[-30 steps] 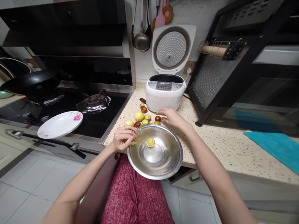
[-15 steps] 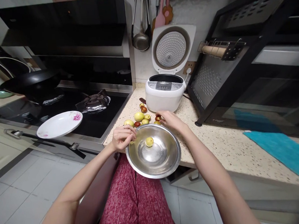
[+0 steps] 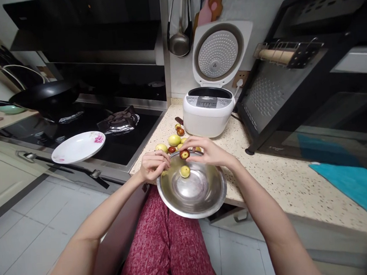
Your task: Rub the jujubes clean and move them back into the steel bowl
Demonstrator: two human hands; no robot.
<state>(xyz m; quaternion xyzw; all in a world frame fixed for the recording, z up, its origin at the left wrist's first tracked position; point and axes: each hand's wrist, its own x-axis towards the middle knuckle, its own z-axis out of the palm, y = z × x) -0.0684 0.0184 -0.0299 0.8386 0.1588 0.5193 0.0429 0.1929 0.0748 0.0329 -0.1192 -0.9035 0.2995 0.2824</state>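
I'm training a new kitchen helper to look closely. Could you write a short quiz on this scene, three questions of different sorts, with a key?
1. Multiple choice. The fruit in the right hand is:
a) bright green
b) reddish-brown
c) white

2. True or false? The rice cooker is shut.

3. Fill in the blank. Inside the metal bowl lies a second fruit, whose colour is ____.

Key:
1. b
2. False: the lid of the rice cooker stands open.
3. yellowish
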